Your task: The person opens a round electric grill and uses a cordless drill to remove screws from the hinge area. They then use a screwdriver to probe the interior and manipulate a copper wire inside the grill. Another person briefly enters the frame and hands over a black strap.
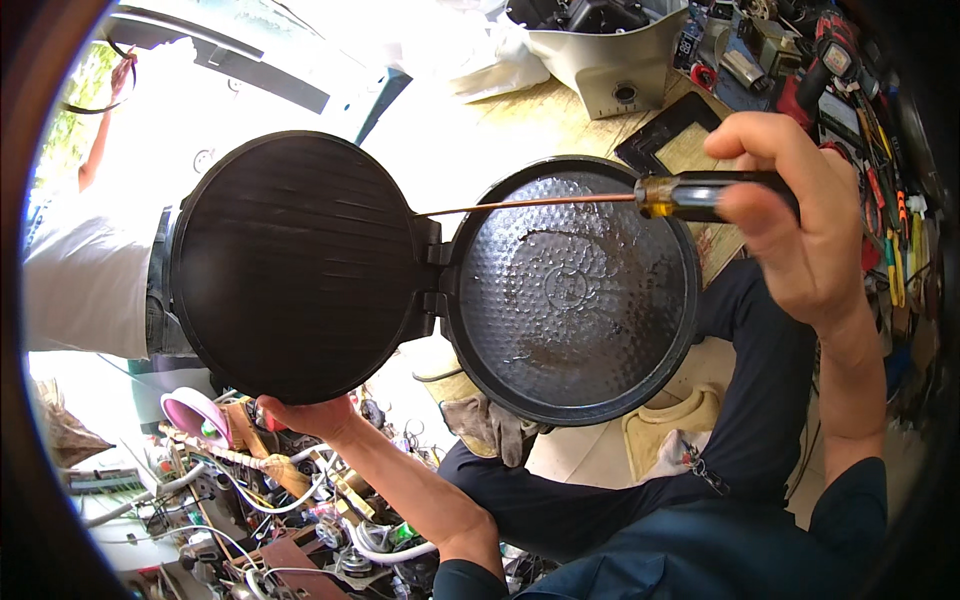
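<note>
A round hinged double pan lies opened out in front of me. Its left half [295, 270] is dark with shallow ridges. The right half [570, 300] has a dimpled, shiny grey inside that looks wet or greasy in places. My left hand [308, 415] grips the lower rim of the left half, most of its fingers hidden behind it. In my right hand [800, 210] is a long screwdriver [690, 194] with a dark and amber handle, fingers closed around it. Its thin shaft stretches left above the right half, the tip at the left half's edge near the hinge [432, 270].
Cables and parts [340, 530] heap up at lower left, beside a pink bowl [195, 415]. Tools and a red cordless drill [830, 60] crowd the right. A grey housing [605, 65] stands at the back. Another person [90, 275] is at the left. A grey glove [490, 425] lies below the pan.
</note>
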A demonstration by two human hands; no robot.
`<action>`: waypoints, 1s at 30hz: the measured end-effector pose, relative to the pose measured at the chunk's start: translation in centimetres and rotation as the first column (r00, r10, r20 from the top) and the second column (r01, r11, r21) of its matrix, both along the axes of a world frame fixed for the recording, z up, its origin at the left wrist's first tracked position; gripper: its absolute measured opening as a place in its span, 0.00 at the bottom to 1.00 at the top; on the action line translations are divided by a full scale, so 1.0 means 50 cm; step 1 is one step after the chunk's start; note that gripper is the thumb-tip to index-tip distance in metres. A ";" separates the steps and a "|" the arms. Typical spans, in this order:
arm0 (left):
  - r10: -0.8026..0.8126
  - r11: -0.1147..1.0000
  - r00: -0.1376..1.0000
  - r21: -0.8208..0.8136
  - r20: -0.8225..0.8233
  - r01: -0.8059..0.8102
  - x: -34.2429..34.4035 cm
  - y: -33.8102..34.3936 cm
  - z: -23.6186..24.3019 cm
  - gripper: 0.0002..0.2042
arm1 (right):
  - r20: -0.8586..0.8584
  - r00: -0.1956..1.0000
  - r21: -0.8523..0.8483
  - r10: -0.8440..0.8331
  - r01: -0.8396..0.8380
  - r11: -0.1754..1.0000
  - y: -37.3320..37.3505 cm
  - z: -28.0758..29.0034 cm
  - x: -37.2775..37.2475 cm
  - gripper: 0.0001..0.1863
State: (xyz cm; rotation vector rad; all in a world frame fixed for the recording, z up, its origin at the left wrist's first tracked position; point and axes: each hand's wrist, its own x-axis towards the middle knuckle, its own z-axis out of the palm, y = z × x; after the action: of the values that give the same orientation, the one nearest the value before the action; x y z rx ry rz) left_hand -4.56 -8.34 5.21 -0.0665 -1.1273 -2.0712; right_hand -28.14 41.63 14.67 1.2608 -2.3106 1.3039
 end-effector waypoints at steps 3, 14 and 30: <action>0.080 0.997 0.996 0.008 0.044 -0.081 -0.012 0.012 0.002 0.32 | -0.135 0.990 -0.117 0.040 -0.056 0.992 -0.015 -0.028 0.005 0.25; 0.104 0.994 0.993 0.014 0.059 -0.105 -0.009 0.011 0.007 0.30 | -0.163 0.987 -0.187 0.004 -0.035 0.982 -0.026 -0.037 0.002 0.30; 0.140 0.988 0.989 0.051 0.055 -0.143 -0.001 0.008 0.000 0.31 | -0.019 0.999 -0.153 0.026 -0.028 0.988 -0.024 -0.004 0.021 0.23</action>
State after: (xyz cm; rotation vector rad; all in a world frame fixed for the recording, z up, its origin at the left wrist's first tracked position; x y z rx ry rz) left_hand -4.63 -7.92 5.23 0.0912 -1.0737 -1.9854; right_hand -27.10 40.42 14.49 1.2523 -2.1428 1.4429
